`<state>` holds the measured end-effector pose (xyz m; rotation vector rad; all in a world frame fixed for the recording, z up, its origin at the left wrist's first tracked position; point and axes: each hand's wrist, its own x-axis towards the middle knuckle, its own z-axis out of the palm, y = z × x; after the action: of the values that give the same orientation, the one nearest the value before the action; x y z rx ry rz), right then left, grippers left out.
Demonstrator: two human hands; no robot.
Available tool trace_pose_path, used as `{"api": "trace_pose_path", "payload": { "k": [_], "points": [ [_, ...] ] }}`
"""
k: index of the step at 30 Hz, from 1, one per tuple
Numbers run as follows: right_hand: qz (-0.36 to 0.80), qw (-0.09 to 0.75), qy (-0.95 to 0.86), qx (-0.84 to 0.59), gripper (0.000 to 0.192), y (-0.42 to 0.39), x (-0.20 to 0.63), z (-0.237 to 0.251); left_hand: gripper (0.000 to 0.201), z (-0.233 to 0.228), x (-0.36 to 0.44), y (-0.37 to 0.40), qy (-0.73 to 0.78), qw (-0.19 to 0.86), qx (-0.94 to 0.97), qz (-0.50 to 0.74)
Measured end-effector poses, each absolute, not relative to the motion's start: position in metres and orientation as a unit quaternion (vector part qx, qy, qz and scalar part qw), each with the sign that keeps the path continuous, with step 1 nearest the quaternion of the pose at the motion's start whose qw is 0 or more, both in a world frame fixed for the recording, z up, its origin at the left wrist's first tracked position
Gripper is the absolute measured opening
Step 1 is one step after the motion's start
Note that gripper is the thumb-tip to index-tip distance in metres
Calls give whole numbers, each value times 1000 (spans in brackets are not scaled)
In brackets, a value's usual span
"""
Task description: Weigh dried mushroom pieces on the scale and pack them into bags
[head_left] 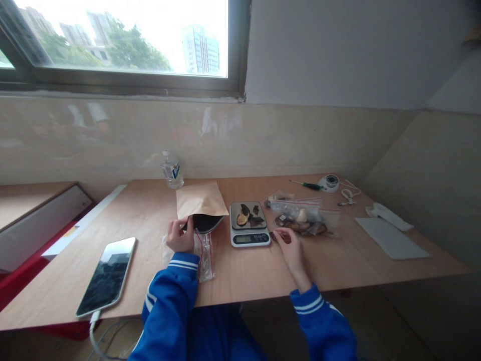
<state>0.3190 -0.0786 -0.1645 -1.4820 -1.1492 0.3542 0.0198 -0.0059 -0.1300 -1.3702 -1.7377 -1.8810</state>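
Note:
My left hand (pixel 181 235) pinches the near edge of a brown kraft paper bag (pixel 201 198), whose dark mouth gapes toward me. Under that hand lie clear zip bags (pixel 206 258) with red strips. A white kitchen scale (pixel 250 239) stands between my hands, its display too small to read. On its plate rest several dark, dried-looking pieces (pixel 256 220) and a paler tan one (pixel 241 219). Just right of the scale, my right hand (pixel 288 245) is closed on a small dark piece (pixel 273 236). Beyond it are clear zip bags (pixel 306 218) holding more brown and dark pieces.
A phone (pixel 108 276) with a white cable lies at the left. Toward the wall stands a water bottle (pixel 173 173). At the right are a green-handled screwdriver (pixel 311 186), a white dome camera (pixel 329 183) with its cable, a white sheet (pixel 393 238) and a crumpled white tissue (pixel 389 216).

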Motion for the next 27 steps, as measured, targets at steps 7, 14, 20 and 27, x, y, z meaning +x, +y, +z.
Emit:
{"api": "trace_pose_path", "payload": {
  "k": [7,14,20,27],
  "points": [
    [109,598,-511,-608,30,-35,302,-120,28,-132,19,-5,-593,119,-471,-642],
    [54,513,-595,-617,26,-7,306,-118,26,-130,19,-6,-585,121,-470,-650],
    [95,511,-567,-639,30,-61,320,-164,26,-132,18,-5,-584,119,-475,-647],
    [160,509,-566,-628,30,-79,321,-168,25,-133,19,-5,-597,111,-465,-644]
  ]
}}
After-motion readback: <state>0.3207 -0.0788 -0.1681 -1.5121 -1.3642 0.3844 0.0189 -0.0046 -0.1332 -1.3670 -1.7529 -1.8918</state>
